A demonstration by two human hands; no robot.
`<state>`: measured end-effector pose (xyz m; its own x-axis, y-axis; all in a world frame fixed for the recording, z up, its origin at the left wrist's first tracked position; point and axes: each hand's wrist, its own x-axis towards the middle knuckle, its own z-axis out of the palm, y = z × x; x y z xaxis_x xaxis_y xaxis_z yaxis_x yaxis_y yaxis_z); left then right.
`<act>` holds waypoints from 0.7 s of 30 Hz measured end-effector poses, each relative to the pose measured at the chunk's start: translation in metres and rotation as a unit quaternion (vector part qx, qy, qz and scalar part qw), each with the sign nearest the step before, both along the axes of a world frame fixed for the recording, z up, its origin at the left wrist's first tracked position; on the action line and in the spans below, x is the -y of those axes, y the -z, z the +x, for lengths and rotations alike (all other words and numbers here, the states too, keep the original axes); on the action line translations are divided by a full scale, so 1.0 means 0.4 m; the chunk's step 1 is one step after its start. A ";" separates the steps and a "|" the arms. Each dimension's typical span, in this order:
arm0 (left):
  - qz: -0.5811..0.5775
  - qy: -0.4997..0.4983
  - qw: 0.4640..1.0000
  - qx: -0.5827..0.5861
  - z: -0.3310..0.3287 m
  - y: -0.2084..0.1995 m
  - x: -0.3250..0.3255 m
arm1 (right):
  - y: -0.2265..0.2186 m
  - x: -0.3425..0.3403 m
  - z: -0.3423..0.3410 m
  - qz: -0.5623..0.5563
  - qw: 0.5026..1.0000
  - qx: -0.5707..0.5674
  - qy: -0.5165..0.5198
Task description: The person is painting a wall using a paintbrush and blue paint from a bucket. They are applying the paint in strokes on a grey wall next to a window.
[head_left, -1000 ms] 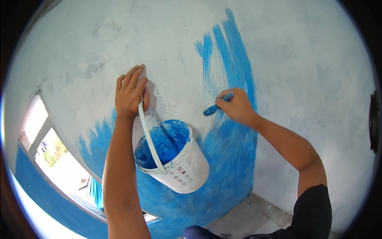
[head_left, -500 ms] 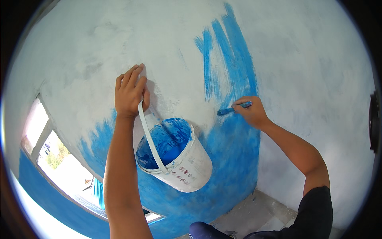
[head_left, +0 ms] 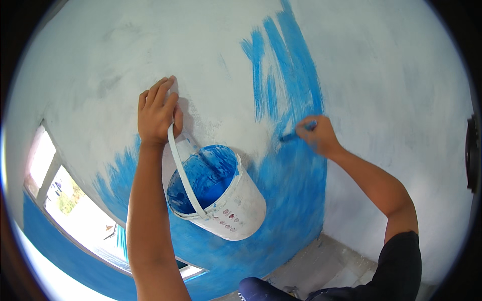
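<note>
My left hand [head_left: 156, 114] is up against the wall, its fingers resting on the pale surface. From its thumb side hangs the white handle [head_left: 184, 173] of a white plastic paint bucket [head_left: 242, 210]. The bucket tilts toward me, with blue paint [head_left: 215, 188] inside and smeared round its inner wall. To the right, my right hand [head_left: 323, 136] is closed round a paintbrush [head_left: 288, 137], slightly smeared by motion. The blue-coated bristles point left, at the wall beside the lower ends of the blue strokes [head_left: 296, 60]; whether they touch it I cannot tell.
The pale wall [head_left: 201, 40] carries solid blue paint [head_left: 288, 200] lower down. It meets another pale wall [head_left: 386, 115] at a corner on the right. A bright window opening [head_left: 75, 205] lies at the lower left. Grey floor [head_left: 321, 263] shows below.
A blue stroke between the left strokes now shows more fully. The brush has shifted slightly up and right relative to the bucket. My left hand still holds the bucket against the wall.
</note>
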<state>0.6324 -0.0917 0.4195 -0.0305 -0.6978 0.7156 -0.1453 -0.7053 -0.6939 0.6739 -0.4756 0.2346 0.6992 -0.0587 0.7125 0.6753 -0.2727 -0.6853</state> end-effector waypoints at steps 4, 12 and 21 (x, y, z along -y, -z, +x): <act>-0.011 -0.008 1.000 0.002 -0.002 -0.001 -0.010 | -0.133 -0.031 0.012 -0.020 0.999 0.040 0.029; 0.000 0.003 1.000 0.000 0.024 -0.004 0.012 | -0.334 0.001 0.061 0.066 0.959 0.262 0.083; 0.002 -0.007 1.000 -0.006 0.009 0.005 -0.011 | -0.149 0.015 0.023 -0.060 0.995 -0.022 0.071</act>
